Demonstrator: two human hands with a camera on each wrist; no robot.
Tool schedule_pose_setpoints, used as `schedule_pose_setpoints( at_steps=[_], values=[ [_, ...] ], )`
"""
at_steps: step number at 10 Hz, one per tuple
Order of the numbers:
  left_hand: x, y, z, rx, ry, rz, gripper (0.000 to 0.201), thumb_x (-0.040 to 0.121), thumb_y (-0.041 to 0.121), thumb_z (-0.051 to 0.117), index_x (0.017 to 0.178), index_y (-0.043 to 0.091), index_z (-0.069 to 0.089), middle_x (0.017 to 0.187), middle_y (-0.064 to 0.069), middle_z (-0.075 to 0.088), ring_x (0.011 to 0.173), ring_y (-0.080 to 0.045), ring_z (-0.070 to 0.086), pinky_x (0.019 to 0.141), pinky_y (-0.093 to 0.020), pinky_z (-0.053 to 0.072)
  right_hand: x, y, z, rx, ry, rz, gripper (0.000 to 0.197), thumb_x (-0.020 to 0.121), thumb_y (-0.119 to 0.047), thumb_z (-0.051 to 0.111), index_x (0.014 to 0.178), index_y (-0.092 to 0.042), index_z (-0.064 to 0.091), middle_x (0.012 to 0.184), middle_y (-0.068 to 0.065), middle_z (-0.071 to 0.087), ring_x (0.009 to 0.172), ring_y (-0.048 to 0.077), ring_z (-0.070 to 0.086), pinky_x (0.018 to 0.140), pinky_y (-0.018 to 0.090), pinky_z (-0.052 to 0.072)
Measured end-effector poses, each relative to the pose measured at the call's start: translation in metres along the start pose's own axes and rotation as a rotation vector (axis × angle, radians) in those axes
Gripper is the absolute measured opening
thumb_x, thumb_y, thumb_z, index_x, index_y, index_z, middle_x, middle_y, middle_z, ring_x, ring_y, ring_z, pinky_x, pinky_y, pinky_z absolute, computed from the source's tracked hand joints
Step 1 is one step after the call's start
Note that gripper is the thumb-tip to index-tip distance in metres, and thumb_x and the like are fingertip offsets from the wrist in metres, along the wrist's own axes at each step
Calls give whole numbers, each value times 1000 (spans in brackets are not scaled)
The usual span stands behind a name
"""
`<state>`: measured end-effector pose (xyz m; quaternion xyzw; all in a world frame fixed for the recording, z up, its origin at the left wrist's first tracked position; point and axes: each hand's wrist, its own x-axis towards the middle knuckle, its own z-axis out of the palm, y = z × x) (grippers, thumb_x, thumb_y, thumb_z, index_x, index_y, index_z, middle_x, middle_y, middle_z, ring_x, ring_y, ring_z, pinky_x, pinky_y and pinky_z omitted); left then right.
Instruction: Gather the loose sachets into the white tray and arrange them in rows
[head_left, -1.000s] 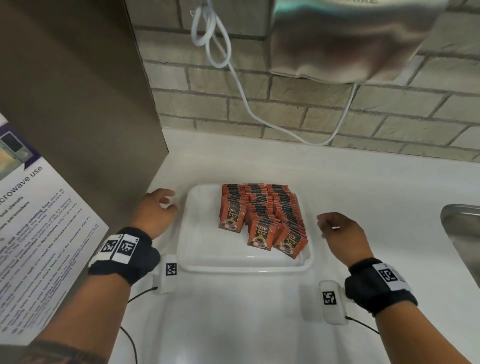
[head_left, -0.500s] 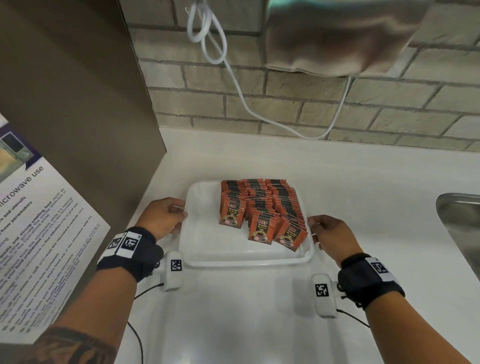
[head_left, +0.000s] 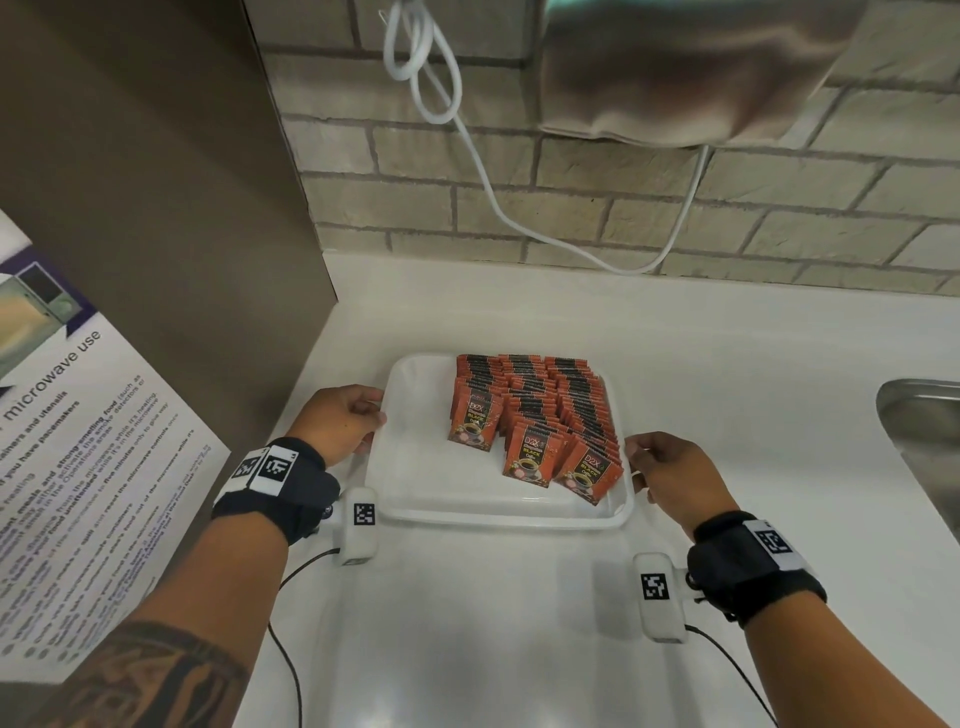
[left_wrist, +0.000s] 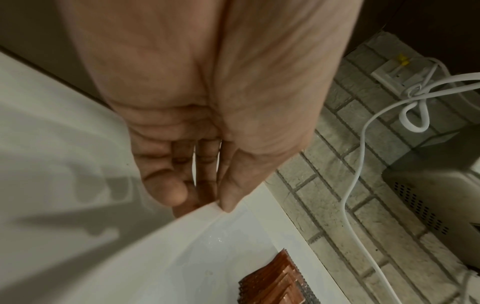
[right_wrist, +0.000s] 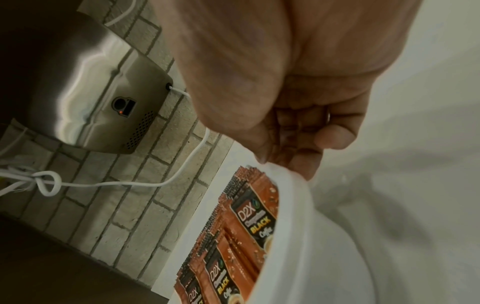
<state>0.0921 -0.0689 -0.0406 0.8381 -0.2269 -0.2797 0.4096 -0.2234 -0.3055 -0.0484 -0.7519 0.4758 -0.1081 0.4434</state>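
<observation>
the left hand (head_left: 340, 423) pinches the left rim of the white tray (head_left: 415, 467), thumb on top, likely to steady or lift it. the tray, thin glossy plastic with rounded corners, sits on the white counter (head_left: 727, 364). inside, crimped foil coffee sachets (head_left: 535, 421) overlap in three rows. the right hand (head_left: 670, 478) grips the right rim likewise.

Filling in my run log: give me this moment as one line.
left hand: grips left rim of white plastic tray | right hand: grips right rim | orange coffee sachets: three rows in tray
</observation>
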Motion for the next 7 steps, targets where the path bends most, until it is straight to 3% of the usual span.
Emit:
schedule_pose_setpoints(
  at_steps=[4,5,6,7],
  values=[
    [2,-4,3,-114,25,-34,30,97,6,58,126,14,64,103,-8,71,78,-26,67,68,-34,56,-1,7,-3,-12,0,24,18,101,-24,51,104,-18,68,84,-1,74,70,16,71,67,28,49],
    [-9,-12,4,-156,68,-29,23,100,10,57,119,18,65,95,-6,71,76,-24,67,69,-33,55,-9,13,-9,-4,4,40,16,102,-26,52,104,-19,67,84,1,73,70,19,71,67,28,49],
    [-31,-33,2,-34,140,26,10,97,14,63,95,21,70,84,0,70,72,-25,64,70,-35,51,-22,27,-22,26,34,35,16,101,-25,55,97,-19,69,78,1,74,65,21,70,63,28,47],
    [-75,-58,2,123,127,-17,18,93,18,70,79,29,69,72,6,70,64,-14,62,71,-33,50,-50,43,-37,80,119,72,15,98,-19,60,91,-19,73,71,0,73,60,22,70,61,30,45]
  ],
)
